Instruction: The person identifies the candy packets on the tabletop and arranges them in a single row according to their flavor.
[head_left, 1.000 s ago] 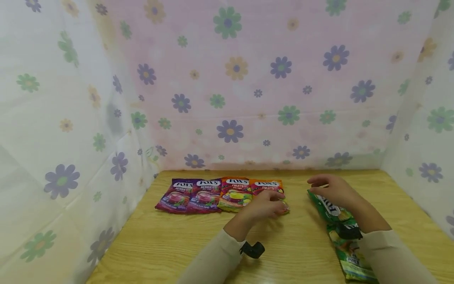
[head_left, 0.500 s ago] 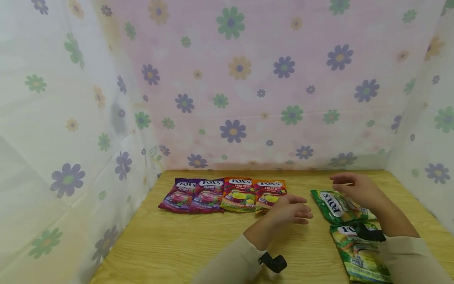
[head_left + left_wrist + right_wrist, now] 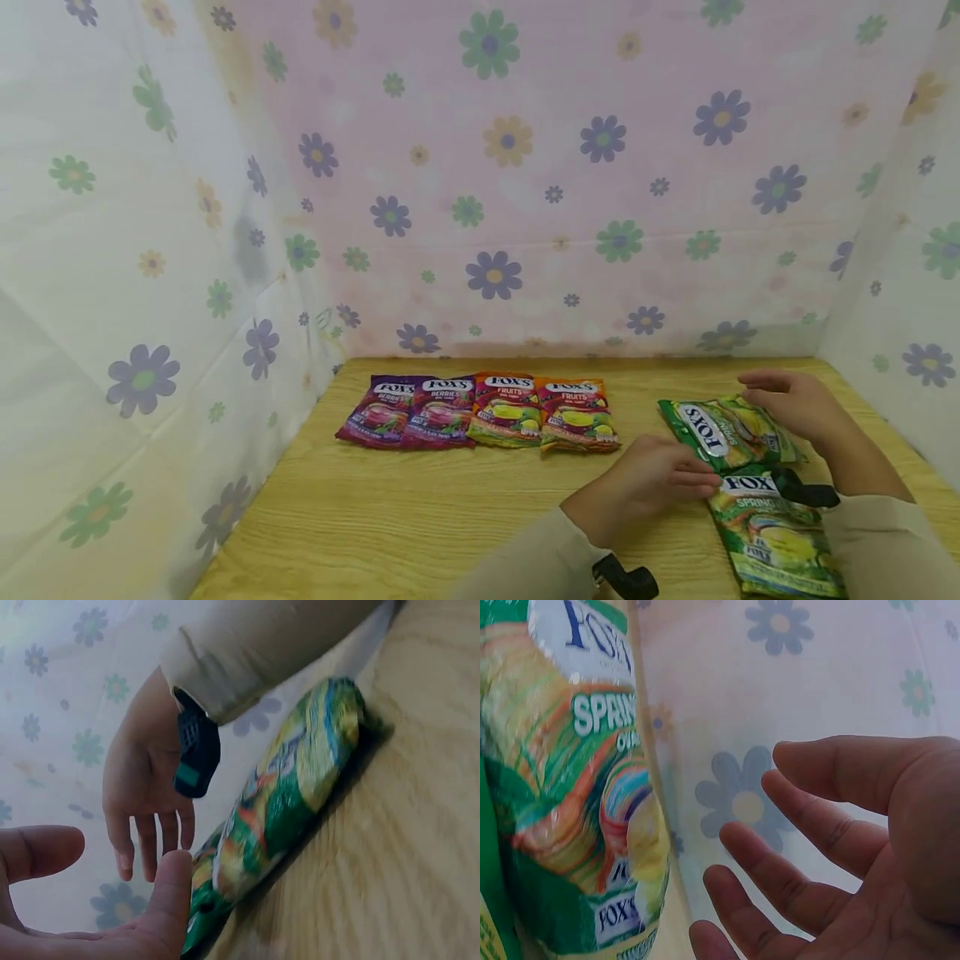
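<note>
Two green FOX'S Spring candy bags lie at the right of the table. The farther green bag is turned sideways; the nearer green bag points its top away from me, meeting the other's edge. My left hand hovers at the top left corner of the nearer bag, fingers relaxed; whether they touch it I cannot tell. Over the right end of the farther bag is my right hand. In the right wrist view its fingers spread loosely, holding nothing, apart from the bag.
Farther left, a row of overlapping candy bags lies flat: two purple Berries bags and two orange Fruits bags. Flower-printed cloth walls in the wooden table at the back and sides.
My left hand has moved right and nearer, from the orange bags to the green ones. My right hand has shifted right, uncovering the farther green bag, which is now turned more sideways.
</note>
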A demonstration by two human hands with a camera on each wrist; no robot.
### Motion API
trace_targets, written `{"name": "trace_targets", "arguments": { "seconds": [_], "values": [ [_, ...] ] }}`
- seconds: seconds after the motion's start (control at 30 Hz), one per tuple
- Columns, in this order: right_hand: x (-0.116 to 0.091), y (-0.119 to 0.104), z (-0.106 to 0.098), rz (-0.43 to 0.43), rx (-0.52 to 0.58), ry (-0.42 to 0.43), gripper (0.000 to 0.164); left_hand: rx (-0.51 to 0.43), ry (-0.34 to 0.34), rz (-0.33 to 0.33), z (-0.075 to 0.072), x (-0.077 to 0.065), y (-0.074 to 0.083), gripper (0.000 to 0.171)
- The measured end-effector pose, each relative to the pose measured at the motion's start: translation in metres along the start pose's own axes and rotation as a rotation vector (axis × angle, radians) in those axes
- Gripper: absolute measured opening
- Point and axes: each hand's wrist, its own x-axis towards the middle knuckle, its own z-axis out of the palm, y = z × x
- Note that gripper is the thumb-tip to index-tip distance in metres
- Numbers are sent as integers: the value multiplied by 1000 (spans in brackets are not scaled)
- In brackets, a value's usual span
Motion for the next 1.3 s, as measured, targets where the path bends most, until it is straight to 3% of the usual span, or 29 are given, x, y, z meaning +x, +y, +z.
{"name": "trace_targets", "arguments": {
  "seconds": [0.27, 0.47, 0.67, 1.03, 1.3],
  "values": [
    [0, 19, -4, 71, 11, -21, 67, -292, -11, -140, 10, -2, -6, 36],
    [2, 31, -5, 58, 14, -24, 61, -401, -29, -173, 9, 2, -10, 32],
    [3, 37, -2, 58, 27, -35, 58, -428, -18, -169, 4, 7, -18, 39],
    [6, 35, 5, 51, 44, -46, 59, -403, -75, -135, -6, 11, -22, 38],
    [3, 33, 5, 89, 59, -83, 63, -346, -105, -173, -9, 13, -21, 35]
  ]
}}
